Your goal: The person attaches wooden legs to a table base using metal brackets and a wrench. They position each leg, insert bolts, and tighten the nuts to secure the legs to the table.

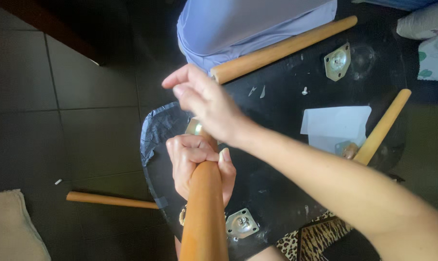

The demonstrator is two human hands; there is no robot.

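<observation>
A dark tiled floor (83,130) fills the left of the view, and on it sits a black seat underside (286,164), turned bottom up, with a torn dark covering at its left edge. A person in a pale blue garment (238,24) is at the top, just behind the seat.

Four light wooden legs show. One wooden leg (204,217) rises toward the camera from the seat's near side; the left hand (194,164) has its grip clamped around the upper part of it, fingers curled tight. The right hand (207,104) reaches across from the right, its grip closed loosely over the leg's far end, where a brass-coloured fitting (193,126) peeks out. A second leg (281,48) lies slanted across the seat's top, a third leg (380,128) stands at the right, and a loose leg (110,199) lies on the floor.

A white paper sheet (335,123) rests on the seat. Metal mounting plates show at the upper right (337,61) and the near edge (241,224).
</observation>
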